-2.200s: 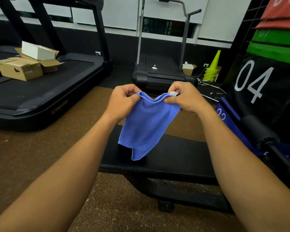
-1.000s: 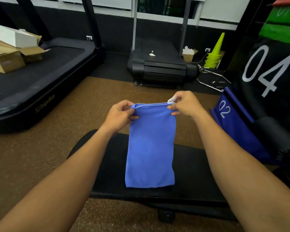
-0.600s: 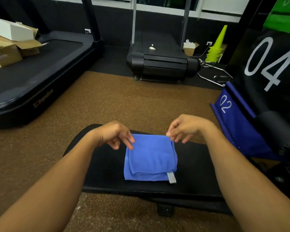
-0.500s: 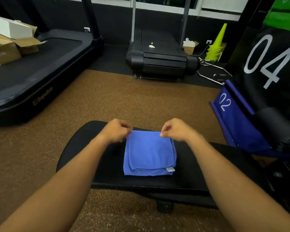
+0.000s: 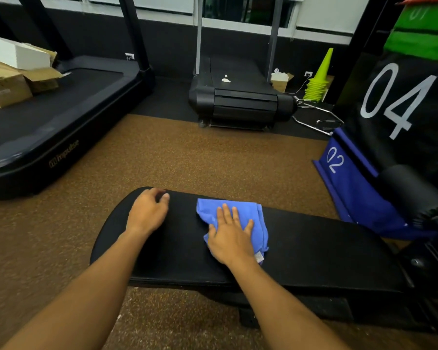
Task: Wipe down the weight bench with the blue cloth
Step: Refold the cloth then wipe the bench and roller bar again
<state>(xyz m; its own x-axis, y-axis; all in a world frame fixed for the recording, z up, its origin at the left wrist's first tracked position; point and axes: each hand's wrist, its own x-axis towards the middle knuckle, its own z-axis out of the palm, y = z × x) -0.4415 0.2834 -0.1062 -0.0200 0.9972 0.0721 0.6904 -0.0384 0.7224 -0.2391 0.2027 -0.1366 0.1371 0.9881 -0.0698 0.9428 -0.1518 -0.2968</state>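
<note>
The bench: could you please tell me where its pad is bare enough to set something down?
Bare pad lies right of the cloth on the bench, and in a narrower strip between the left hand and the cloth. The middle is taken: the right hand presses the cloth flat.

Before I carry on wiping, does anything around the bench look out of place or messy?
On the bench itself nothing stands out: the right hand presses the blue cloth flat. Odd elsewhere: cardboard boxes sit on the left treadmill's belt, and a small white scrap lies on the far treadmill.
</note>
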